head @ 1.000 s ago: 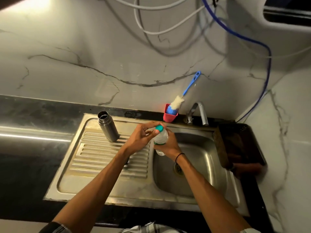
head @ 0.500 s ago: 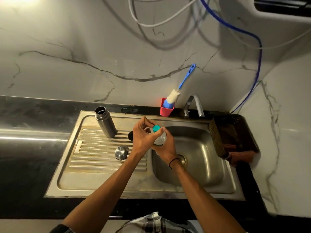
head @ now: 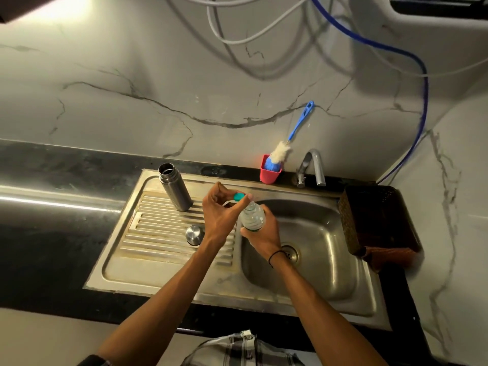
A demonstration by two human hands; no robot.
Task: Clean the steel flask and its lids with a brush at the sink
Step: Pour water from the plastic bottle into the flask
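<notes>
The steel flask (head: 175, 191) is standing upright and uncapped at the back left of the ribbed drainboard (head: 158, 233), its open mouth facing up. A round steel lid (head: 194, 233) is lying on the ribs nearer the person, apart from the flask and just left of the left wrist. The brush (head: 284, 147) is sitting head-down in a red cup (head: 270, 173) on the sink's back ledge, its blue handle leaning against the marble wall, just left of the tap (head: 313, 166).

Neither hand is touching the flask. The right hand (head: 261, 233) is wrapping its fingers around a small clear plastic bottle (head: 252, 216), holding it tilted over the near-left edge of the sink basin (head: 317, 247). The left hand (head: 220, 212) is pinching a teal cap (head: 239, 197) between thumb and forefinger just above and left of the bottle's neck; whether the cap is quite clear of the neck is hard to tell, since the fingers are covering the join.

A dark basket (head: 375, 220) is sitting at the basin's right edge. White cables and a blue hose (head: 422, 101) are hanging across the wall above.
</notes>
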